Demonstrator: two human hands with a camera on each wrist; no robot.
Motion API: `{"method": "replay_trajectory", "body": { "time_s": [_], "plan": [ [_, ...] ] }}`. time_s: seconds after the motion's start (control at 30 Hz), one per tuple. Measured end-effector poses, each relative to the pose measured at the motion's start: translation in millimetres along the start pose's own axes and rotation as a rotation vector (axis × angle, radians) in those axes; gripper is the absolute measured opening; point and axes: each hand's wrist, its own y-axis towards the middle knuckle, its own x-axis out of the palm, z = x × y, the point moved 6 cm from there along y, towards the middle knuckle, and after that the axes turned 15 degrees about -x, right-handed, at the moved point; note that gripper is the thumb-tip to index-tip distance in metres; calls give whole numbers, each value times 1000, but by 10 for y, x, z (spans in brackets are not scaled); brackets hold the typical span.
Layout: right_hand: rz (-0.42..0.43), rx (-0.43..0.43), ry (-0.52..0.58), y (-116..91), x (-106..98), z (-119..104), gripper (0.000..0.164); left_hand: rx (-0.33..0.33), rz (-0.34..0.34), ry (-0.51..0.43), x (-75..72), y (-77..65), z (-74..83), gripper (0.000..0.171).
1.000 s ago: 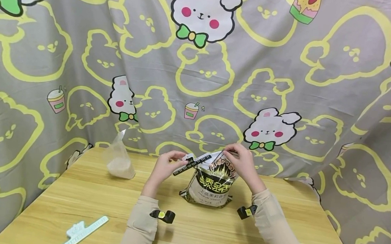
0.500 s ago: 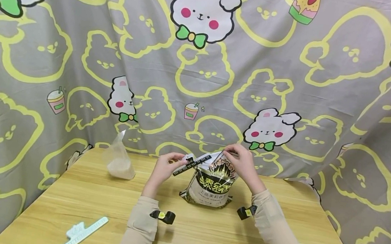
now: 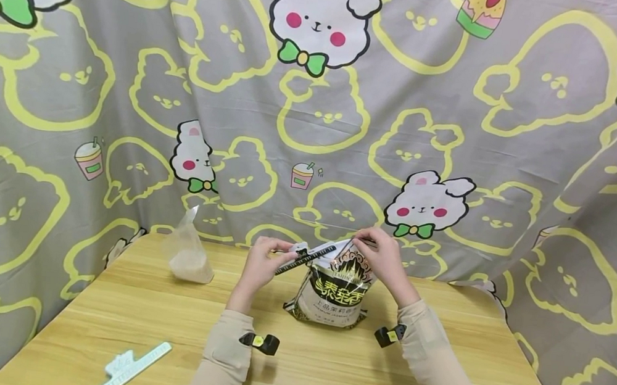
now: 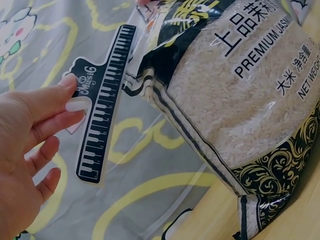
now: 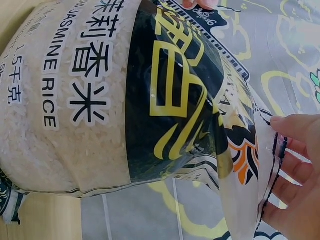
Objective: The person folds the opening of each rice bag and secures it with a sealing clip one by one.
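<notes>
A jasmine rice bag [image 3: 330, 312], clear with black and yellow print, stands upright on the table, its top narrowed and folded over. My left hand [image 3: 260, 267] pinches the tab of a black piano-keyboard bag clip [image 4: 106, 102] between thumb and fingers. The clip slants beside the bag's upper left, its far end overlapping the bag top in the head view; whether it clamps the plastic I cannot tell. At the top right, my right hand [image 3: 383, 258] pinches the bag's sealed edge, with the thumb [image 5: 295, 125] on the near side in the right wrist view.
A small translucent bag of white grains [image 3: 190, 258] stands at the back left of the wooden table [image 3: 424, 377]. Nearer the front left lies a pale blue bag clip [image 3: 132, 366]. A patterned curtain [image 3: 327, 114] hangs behind and on both sides.
My left hand and the black clip have shifted very slightly to the right, towards the bag. The right hand keeps its hold on the bag's top edge.
</notes>
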Motion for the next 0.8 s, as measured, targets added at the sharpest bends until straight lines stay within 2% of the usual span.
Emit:
{"method": "replay_trajectory", "body": {
  "time_s": [0.3, 0.8],
  "plan": [
    [-2, 0, 11, 1, 1, -8, 9, 16, 19, 16, 35, -6, 44, 22],
    [-2, 5, -9, 9, 3, -18, 8, 87, 65, 31, 80, -26, 136, 20]
  ]
}}
